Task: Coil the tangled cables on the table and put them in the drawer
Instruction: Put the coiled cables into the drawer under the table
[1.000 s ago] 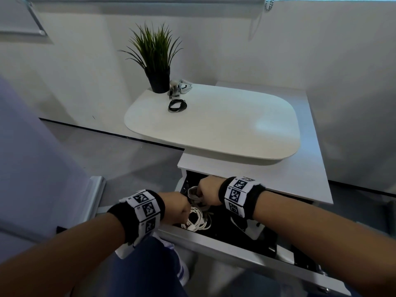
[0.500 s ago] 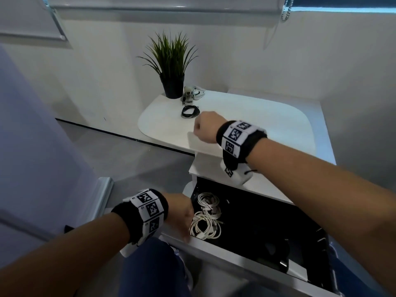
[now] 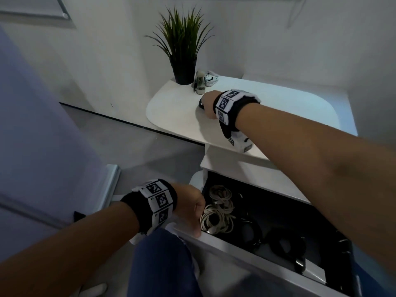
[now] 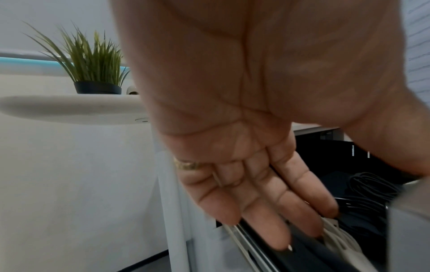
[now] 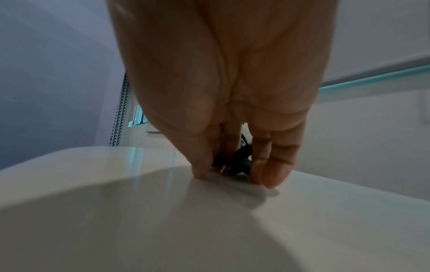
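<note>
Room: white walls, grey floor.
Table (image 3: 267, 116): white, rounded, carrying a potted plant (image 3: 183, 48).
Black cable (image 5: 237, 159): coiled in front of the plant, between the right hand's (image 3: 209, 106) closing fingertips.
Left hand (image 3: 188, 204): relaxed, fingers straight, at the drawer's (image 3: 246, 251) corner beside white cables (image 3: 218, 213).

The head camera is looking down and forward over the worktop (image 3: 267, 108) and open drawer (image 3: 278, 221), while each wrist camera is peering along its palm at close range, the left sharing the drawer, the right the worktop.
</note>
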The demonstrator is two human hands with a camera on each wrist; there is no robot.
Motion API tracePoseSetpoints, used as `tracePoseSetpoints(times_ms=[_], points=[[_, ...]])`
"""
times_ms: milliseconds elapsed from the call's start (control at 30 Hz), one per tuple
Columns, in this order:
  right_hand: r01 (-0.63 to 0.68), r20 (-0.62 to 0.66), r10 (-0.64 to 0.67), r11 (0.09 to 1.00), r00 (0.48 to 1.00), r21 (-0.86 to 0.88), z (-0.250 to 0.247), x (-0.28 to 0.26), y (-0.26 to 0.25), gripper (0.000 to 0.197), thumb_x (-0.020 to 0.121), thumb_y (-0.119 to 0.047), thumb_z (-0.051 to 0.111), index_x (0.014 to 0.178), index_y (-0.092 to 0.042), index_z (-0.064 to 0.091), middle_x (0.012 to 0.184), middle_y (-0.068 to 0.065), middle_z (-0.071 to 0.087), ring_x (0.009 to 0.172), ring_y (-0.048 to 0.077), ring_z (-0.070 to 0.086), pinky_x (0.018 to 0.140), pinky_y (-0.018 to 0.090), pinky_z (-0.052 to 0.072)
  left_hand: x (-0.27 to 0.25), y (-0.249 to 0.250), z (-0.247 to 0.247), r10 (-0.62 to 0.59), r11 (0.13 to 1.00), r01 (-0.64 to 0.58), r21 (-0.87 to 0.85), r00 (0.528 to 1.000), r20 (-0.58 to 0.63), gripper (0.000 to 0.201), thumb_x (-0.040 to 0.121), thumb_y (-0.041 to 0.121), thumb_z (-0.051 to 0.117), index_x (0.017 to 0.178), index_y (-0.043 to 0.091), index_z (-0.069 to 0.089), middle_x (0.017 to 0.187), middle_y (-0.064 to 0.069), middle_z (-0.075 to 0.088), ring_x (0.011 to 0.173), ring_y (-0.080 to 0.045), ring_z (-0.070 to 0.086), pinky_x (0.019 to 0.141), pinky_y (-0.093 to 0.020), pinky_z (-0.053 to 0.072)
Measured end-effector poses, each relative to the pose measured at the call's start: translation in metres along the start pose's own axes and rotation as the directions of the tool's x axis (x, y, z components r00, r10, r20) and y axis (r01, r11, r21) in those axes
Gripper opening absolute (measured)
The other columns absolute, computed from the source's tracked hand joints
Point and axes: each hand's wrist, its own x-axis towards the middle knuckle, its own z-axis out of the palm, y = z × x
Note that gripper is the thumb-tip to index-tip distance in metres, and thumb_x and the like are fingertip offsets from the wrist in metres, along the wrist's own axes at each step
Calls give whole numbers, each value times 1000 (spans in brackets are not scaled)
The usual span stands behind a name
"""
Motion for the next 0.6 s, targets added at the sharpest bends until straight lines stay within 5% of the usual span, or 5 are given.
tracePoseSetpoints(times_ms=[67,233,333,433,600], points=[[-7,20,7,1000,1000,26,2,4,0,35,83,-20,61,111,-1,59,90,8,59,100,37,62,86,43,51,0,0,0,0,1000,0,-9,1000,4,28,66,35,69,88,19,63,88,4,66,84,-18,63,79,-32,53],[29,13,-29,999,1000,36,-8,-35,1,32,95,-21,49,117,1,60,119,14,61,109,31,58,88,33,46,1,5,-3,8,1000,-8,-4,1000,28,27,69,31,73,90,18,63,81,8,57,73,-13,53,70,-27,48],[85,-71,-69,968,995,236,-7,-73,11,25,90,-21,58,107,-6,67,99,8,67,87,21,59,68,26,45,5,11,-10,66,997,-70,27,991,117,27,72,25,76,94,19,62,83,8,55,68,-7,47,62,-23,41],[134,35,-164,895,986,426,-2,-124,22,10,84,-26,68,90,-18,69,67,-2,64,63,10,57,58,22,42,10,21,-12,120,986,-140,92,975,188,32,74,20,76,103,14,63,86,6,56,78,-11,50,66,-23,41],[91,256,-250,858,934,505,28,-186,44,6,75,-22,77,75,-22,71,64,-1,67,59,11,58,62,24,46,11,40,-4,172,973,-196,120,969,179,28,78,25,73,100,10,67,81,5,57,80,-10,50,74,-25,43]])
